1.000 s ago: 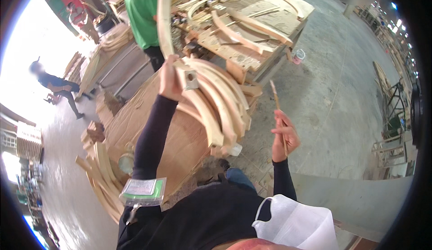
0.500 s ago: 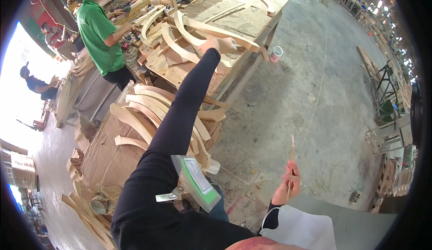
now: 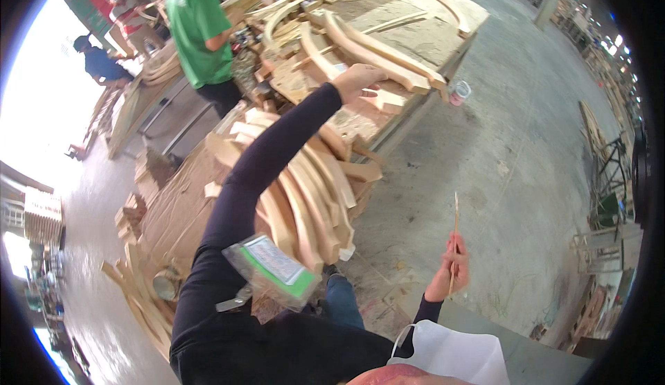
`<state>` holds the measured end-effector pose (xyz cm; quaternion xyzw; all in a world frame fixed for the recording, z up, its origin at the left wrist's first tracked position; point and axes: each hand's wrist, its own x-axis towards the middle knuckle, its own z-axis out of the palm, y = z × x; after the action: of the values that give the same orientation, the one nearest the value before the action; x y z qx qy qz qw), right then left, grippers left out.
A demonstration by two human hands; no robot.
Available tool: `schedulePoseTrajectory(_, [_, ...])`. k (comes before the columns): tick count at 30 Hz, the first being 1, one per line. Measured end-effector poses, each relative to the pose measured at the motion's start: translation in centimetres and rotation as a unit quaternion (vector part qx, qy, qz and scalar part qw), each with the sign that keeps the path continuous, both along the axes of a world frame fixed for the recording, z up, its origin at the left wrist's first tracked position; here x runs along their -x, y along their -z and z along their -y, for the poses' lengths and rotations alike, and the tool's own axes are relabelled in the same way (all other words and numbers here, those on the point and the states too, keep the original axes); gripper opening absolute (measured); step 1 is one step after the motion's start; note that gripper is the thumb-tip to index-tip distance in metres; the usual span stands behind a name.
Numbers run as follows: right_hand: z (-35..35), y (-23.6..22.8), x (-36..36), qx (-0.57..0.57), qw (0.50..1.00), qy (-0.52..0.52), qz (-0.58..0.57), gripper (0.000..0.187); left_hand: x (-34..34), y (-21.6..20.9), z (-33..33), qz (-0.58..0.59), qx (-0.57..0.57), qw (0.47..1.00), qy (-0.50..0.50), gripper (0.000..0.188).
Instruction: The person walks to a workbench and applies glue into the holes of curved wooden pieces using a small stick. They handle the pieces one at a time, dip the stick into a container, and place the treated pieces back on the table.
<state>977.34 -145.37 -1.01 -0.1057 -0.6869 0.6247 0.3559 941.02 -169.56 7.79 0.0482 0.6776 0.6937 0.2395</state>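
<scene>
My left hand (image 3: 361, 82) reaches over the workbench (image 3: 388, 123) with its fingers stretched and apart, the fingertips against the near side of a curved wooden piece (image 3: 374, 59). This piece lies beside another long wooden piece (image 3: 415, 60). More curved wood (image 3: 317, 54) rests to the left of the hand. At the lower right, away from the bench, my right hand (image 3: 451, 270) is closed around a thin paintbrush (image 3: 456, 222), held upright with its tip up.
A stack of curved wooden parts (image 3: 301, 198) lies below my left arm. A co-worker in a green shirt (image 3: 199, 28) stands left of the bench. A small pink-and-white bucket (image 3: 459, 93) is on the floor by the bench's right side. Wood scraps (image 3: 131, 281) are at the lower left.
The view has shifted. The curved piece by my left hand has moved right, against the long piece, and my left hand is now at its near side. My right hand still holds the paintbrush.
</scene>
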Motion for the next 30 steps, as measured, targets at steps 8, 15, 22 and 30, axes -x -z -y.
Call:
schedulePoseTrajectory(8, [12.5,-4.3,4.3,0.028,0.964,-0.263,-0.027,0.017,-25.8,-9.9,29.5,-0.106,0.148,0.976,-0.123,0.041])
schedulePoseTrajectory(15, [27.1,-5.5,0.6,0.084,0.862,-0.499,0.023,0.003,-56.2,-10.4,45.2,-0.076,0.288,0.845,-0.445,0.038])
schedulePoseTrajectory(22, [39.9,-3.7,-8.2,0.079,0.729,-0.669,0.121,0.009,-79.6,8.3,51.1,0.142,0.571,0.657,-0.472,0.049])
schedulePoseTrajectory(30, [47.9,-2.3,-13.6,-0.018,0.709,-0.693,0.13,0.012,-83.3,20.2,50.7,0.278,0.612,0.539,-0.507,0.059])
